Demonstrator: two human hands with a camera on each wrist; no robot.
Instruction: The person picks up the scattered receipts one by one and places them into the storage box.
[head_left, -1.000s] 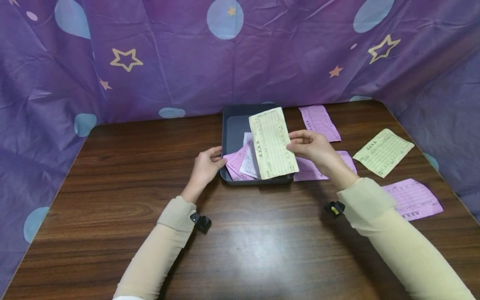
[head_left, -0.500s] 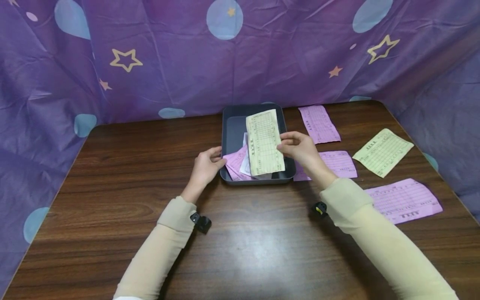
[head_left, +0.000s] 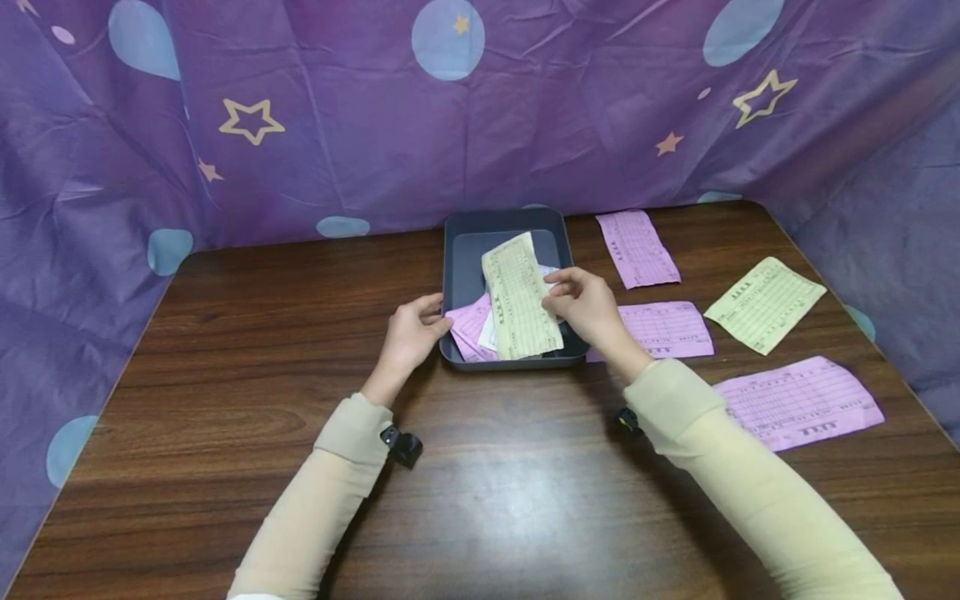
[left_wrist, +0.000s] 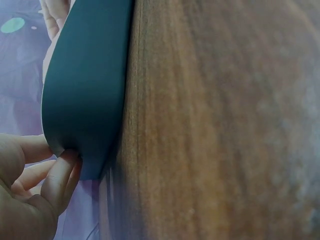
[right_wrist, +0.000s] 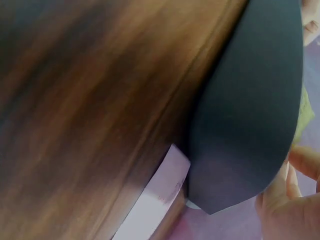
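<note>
A dark grey tray [head_left: 467, 258] stands near the back of the table. My left hand [head_left: 411, 332] pinches its left rim, thumb on the rim and fingers against the outer wall; the left wrist view shows these fingers [left_wrist: 59, 175] on the tray wall [left_wrist: 90, 75]. Over the tray, my right hand [head_left: 591, 310] pinches the right edge of a pale yellow printed slip [head_left: 519, 300]. Beneath that slip, pink slips [head_left: 469, 327] and a white slip [head_left: 487, 333] lie in the tray, partly hidden. Only a corner of the yellow slip [right_wrist: 304, 117] shows in the right wrist view.
Right of the tray lie pink slips, one at the back [head_left: 640, 247], one beside the tray [head_left: 666, 328] and one nearer the front [head_left: 806, 402]. Another yellow slip [head_left: 767, 305] lies at the far right. A purple curtain [head_left: 360, 125] hangs behind the wooden table [head_left: 262, 400].
My right hand has moved left and slightly down with the yellow slip, which is now lower over the tray's slips. The left hand has stayed at the tray's rim.
</note>
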